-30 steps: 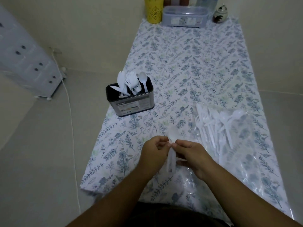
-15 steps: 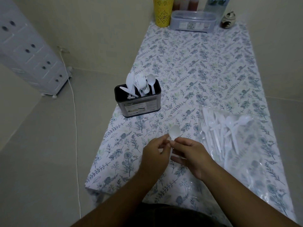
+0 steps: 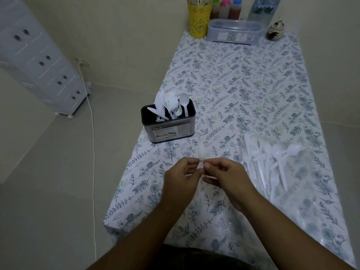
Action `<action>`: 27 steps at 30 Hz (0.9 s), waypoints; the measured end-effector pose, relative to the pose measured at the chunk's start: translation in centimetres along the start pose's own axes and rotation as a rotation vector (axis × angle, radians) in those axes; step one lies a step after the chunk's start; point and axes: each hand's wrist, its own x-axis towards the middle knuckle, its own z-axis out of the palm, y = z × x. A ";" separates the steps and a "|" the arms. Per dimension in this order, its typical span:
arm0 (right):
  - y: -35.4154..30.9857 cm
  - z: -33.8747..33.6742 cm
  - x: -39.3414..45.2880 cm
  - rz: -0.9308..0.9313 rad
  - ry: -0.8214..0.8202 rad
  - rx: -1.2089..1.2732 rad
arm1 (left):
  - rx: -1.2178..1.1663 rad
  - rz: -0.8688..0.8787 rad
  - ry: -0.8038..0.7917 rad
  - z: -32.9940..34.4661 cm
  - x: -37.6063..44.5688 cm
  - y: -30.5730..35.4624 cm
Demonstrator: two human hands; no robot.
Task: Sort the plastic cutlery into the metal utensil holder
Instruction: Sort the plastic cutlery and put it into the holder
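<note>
A pale, translucent plastic spoon (image 3: 202, 152) is pinched between the left hand (image 3: 182, 179) and the right hand (image 3: 227, 177) just below the middle of the frame, above the table (image 3: 243, 78) with its floral cover. Its blurred bowl is seen above the fingertips, and its long axis runs roughly up and down the frame, bowl toward the top. The lower part of its handle is hidden between the two hands, so its full length cannot be made out. Both hands are curled narrowly around it, thumb and forefinger meeting at its neck. The metal utensil holder (image 3: 169, 129) is placed left of centre near the table's left edge; white forks, knives and spoons are stood upright in it, heads up. At the right of the frame a clear plastic bag (image 3: 311, 182) is spread flat, with loose white cutlery (image 3: 272, 162) lying on it; single pieces are hard to separate against the glare.
</note>
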 end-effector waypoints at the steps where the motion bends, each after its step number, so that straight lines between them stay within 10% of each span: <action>1: -0.2 0.1 0.2 -0.003 0.003 0.022 | -0.027 -0.020 -0.001 -0.1 0.2 0.1; 13: -11.2 5.1 7.2 -0.493 0.028 -0.123 | 0.204 0.427 0.176 -3.6 12.0 8.3; 27: -10.5 5.8 14.0 -0.428 0.128 -0.378 | 0.431 0.282 0.034 -3.1 18.5 6.0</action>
